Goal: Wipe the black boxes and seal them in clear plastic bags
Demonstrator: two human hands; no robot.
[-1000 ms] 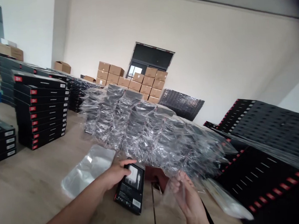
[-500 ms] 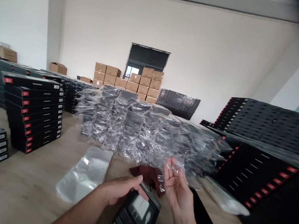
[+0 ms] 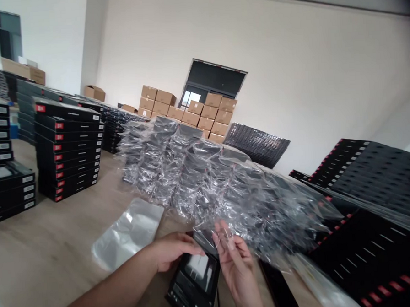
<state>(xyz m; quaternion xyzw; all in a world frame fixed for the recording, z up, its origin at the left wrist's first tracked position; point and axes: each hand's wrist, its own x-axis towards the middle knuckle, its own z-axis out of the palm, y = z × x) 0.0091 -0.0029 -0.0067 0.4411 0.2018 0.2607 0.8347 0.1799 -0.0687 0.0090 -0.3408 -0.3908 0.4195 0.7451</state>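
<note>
1. Far left: stacked black boxes (image 3: 76,155) on the table (image 3: 61,234); they sit a bit further right in view than half a second ago, camera swing looks like the cause. Stack itself same.
2. Next, loose clear bags (image 3: 128,233) lying flat on the table, just beyond the left forearm. No change.
3. Left hand (image 3: 172,250): thumb and fingers closed on the upper end of the held box. Can't tell if they also pin film there.
4. Held box (image 3: 193,287): black, printed with a white charger and cable, sits between and below both hands, tilted, lower end cut off by the frame edge. A second ago it lay flatter, with the right hand well apart.
5. Clear film (image 3: 205,236), looks like a bag: now right at the box's upper end, maybe over a corner; overlap too blurred to call. Earlier it hung off to the right. Means box and film have been brought together; box face still mostly uncovered.
6. Right hand (image 3: 234,262): come in close to the box. Fingers were spread palm-up half a second ago, now curled, seemingly pinching the film against the thumb.
7. Behind the hands, film-wrapped boxes (image 3: 223,184) in a big pile, unchanged.
8. Far right: more dark boxes (image 3: 375,250), with a sheaf of clear plastic (image 3: 323,280) just beside them, same arrangement.
</note>
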